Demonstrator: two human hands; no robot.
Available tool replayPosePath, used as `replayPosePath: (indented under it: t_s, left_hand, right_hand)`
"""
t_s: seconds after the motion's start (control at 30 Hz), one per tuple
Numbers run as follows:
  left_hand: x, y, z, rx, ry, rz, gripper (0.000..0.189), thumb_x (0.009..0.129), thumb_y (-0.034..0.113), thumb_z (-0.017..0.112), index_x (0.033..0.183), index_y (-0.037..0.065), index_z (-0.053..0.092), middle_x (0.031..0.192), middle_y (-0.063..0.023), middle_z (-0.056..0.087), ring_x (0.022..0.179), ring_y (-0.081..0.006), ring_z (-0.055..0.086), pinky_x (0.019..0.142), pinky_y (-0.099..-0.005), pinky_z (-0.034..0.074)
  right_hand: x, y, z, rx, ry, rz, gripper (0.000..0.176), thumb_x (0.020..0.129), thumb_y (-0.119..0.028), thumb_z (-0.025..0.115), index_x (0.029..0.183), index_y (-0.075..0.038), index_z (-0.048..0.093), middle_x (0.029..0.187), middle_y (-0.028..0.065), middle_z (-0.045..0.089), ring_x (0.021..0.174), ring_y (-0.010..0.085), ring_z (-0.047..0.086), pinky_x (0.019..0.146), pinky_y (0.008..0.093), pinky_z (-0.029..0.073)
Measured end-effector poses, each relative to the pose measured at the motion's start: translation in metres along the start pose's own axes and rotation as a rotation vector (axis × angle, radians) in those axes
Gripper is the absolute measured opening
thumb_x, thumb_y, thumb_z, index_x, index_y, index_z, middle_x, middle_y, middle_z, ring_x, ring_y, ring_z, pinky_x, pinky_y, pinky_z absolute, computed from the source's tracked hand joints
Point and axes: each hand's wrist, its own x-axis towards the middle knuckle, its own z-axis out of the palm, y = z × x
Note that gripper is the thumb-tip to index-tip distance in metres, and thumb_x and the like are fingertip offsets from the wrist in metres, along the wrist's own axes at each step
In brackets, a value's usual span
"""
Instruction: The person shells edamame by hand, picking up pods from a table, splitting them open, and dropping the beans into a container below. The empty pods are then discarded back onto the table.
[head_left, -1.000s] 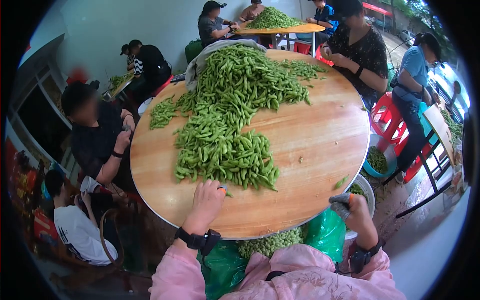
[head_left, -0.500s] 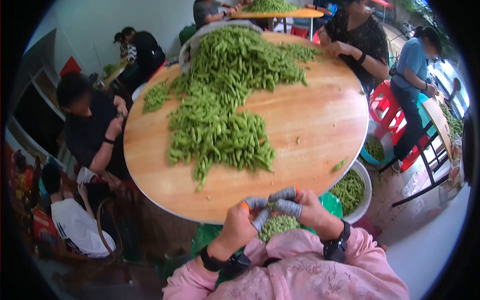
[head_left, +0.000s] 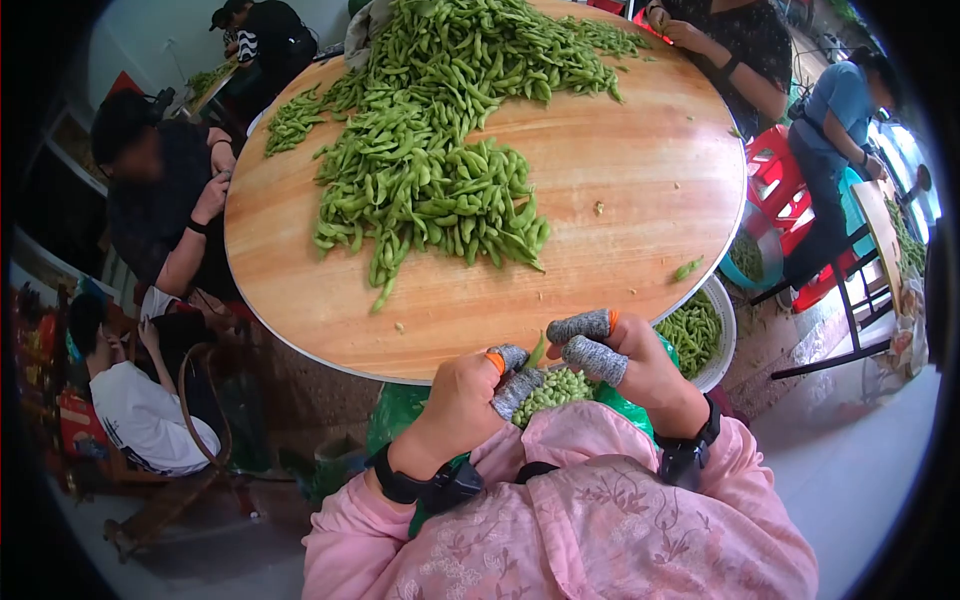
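Grey wraps with orange bands cover fingers of both my hands. My left hand (head_left: 462, 398) pinches a green pod (head_left: 538, 350) that sticks up between its thumb and finger. To its right, my right hand (head_left: 638, 362) is a little apart from the pod, thumb and finger spread, with nothing visible between them. Beneath both hands, shelled green beans (head_left: 560, 392) lie in a green plastic bag (head_left: 395, 412) at my lap. A large heap of green pods (head_left: 440, 150) covers the back and middle of the round wooden table (head_left: 620, 230).
A white basket of pods (head_left: 722, 358) stands below the table's right edge. A loose pod (head_left: 688, 268) lies near that edge. People sit at the left and back right; red stools (head_left: 775, 185) and a second table (head_left: 880, 230) are at the right.
My hands were together around a pod; now my right hand has moved off it, and the pod stands in my left hand. The view has tilted down, shifting the table upward.
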Motion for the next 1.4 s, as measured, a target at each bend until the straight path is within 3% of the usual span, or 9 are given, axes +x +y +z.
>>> replayPosePath:
  t_s: [0.07, 0.17, 0.7, 0.8, 0.87, 1.1, 1.17, 1.3, 1.4]
  left_hand:
    - [0.002, 0.003, 0.0, 0.47, 0.091, 0.231, 0.012, 0.071, 0.01, 0.06, 0.078, 0.001, 0.057, 0.067, -0.0116, 0.055, 0.06, -0.0248, 0.055, 0.052, -0.0324, 0.042]
    - [0.0, -0.003, 0.001, 0.629, 0.161, 0.329, 0.016, 0.064, 0.012, 0.061, 0.076, 0.002, 0.058, 0.066, -0.0131, 0.053, 0.061, -0.0329, 0.051, 0.053, -0.0375, 0.04]
    - [-0.003, 0.004, 0.0, 0.851, 0.161, 0.481, 0.016, 0.059, 0.009, 0.057, 0.074, 0.002, 0.059, 0.062, -0.0077, 0.048, 0.059, -0.0258, 0.047, 0.053, -0.0375, 0.036]
    - [-0.004, -0.003, 0.002, 0.805, 0.191, 0.488, 0.014, 0.063, 0.008, 0.059, 0.076, 0.001, 0.059, 0.062, -0.0093, 0.049, 0.056, -0.0253, 0.046, 0.052, -0.0328, 0.037]
    - [-0.005, -0.005, 0.004, 0.243, 0.072, 0.245, 0.011, 0.073, 0.01, 0.059, 0.078, 0.0, 0.058, 0.063, -0.0059, 0.052, 0.052, -0.0191, 0.045, 0.051, -0.027, 0.037]
    - [-0.009, -0.025, 0.013, -0.599, 0.044, -0.05, 0.012, 0.084, 0.015, 0.054, 0.082, 0.003, 0.055, 0.066, 0.0031, 0.048, 0.052, -0.006, 0.039, 0.05, -0.0204, 0.034]
    - [-0.007, -0.027, 0.015, -1.21, -0.019, -0.273, 0.01, 0.085, 0.014, 0.052, 0.084, 0.004, 0.054, 0.066, 0.0025, 0.048, 0.054, -0.0048, 0.039, 0.05, -0.0183, 0.032]
    - [-0.003, -0.017, 0.01, -1.157, -0.056, -0.328, 0.01, 0.086, 0.012, 0.049, 0.084, 0.004, 0.054, 0.067, 0.0026, 0.048, 0.056, -0.0038, 0.039, 0.051, -0.0182, 0.032]
    - [-0.001, -0.008, 0.017, -0.529, 0.089, -0.092, 0.01, 0.086, 0.01, 0.049, 0.085, 0.002, 0.054, 0.069, 0.0016, 0.05, 0.057, -0.0042, 0.042, 0.051, -0.0183, 0.033]
  right_hand:
    - [0.0, -0.003, 0.001, -0.001, -0.089, 0.027, 0.022, 0.084, -0.016, 0.055, 0.094, 0.003, 0.057, 0.084, 0.0025, 0.06, 0.075, 0.0066, 0.053, 0.067, 0.0206, 0.043]
    - [0.0, -0.005, 0.002, -0.018, -0.107, 0.073, 0.021, 0.084, -0.02, 0.054, 0.087, 0.0, 0.06, 0.077, -0.0009, 0.059, 0.068, 0.004, 0.049, 0.06, 0.0187, 0.04]
    - [0.0, 0.01, 0.003, 0.074, -0.03, 0.114, 0.019, 0.082, -0.019, 0.058, 0.08, 0.0, 0.059, 0.071, 0.0002, 0.058, 0.064, 0.0057, 0.05, 0.058, 0.0199, 0.039]
    - [0.001, 0.014, 0.002, 0.106, -0.032, 0.135, 0.018, 0.081, -0.019, 0.059, 0.079, -0.001, 0.059, 0.071, 0.0006, 0.058, 0.064, 0.0059, 0.051, 0.058, 0.02, 0.04]
    - [0.002, 0.016, 0.0, 0.182, -0.095, 0.106, 0.015, 0.08, -0.015, 0.06, 0.08, 0.0, 0.058, 0.074, 0.0021, 0.059, 0.067, 0.0074, 0.052, 0.06, 0.021, 0.041]
    - [0.011, 0.036, 0.0, 0.206, -0.171, -0.148, 0.01, 0.078, -0.007, 0.06, 0.082, 0.002, 0.057, 0.081, 0.0054, 0.06, 0.075, 0.0105, 0.054, 0.067, 0.0226, 0.042]
    - [0.012, 0.04, 0.001, 0.203, -0.165, -0.193, 0.011, 0.078, -0.007, 0.059, 0.083, 0.002, 0.056, 0.081, 0.0054, 0.06, 0.075, 0.0099, 0.053, 0.068, 0.0221, 0.041]
    - [0.011, 0.039, -0.001, 0.162, -0.142, -0.147, 0.012, 0.079, -0.008, 0.059, 0.083, 0.002, 0.056, 0.08, 0.0039, 0.059, 0.073, 0.0085, 0.052, 0.066, 0.0215, 0.041]
    - [0.01, 0.03, 0.004, 0.109, -0.108, -0.041, 0.013, 0.08, -0.011, 0.059, 0.083, 0.002, 0.056, 0.078, 0.0015, 0.058, 0.069, 0.0069, 0.05, 0.062, 0.0205, 0.04]
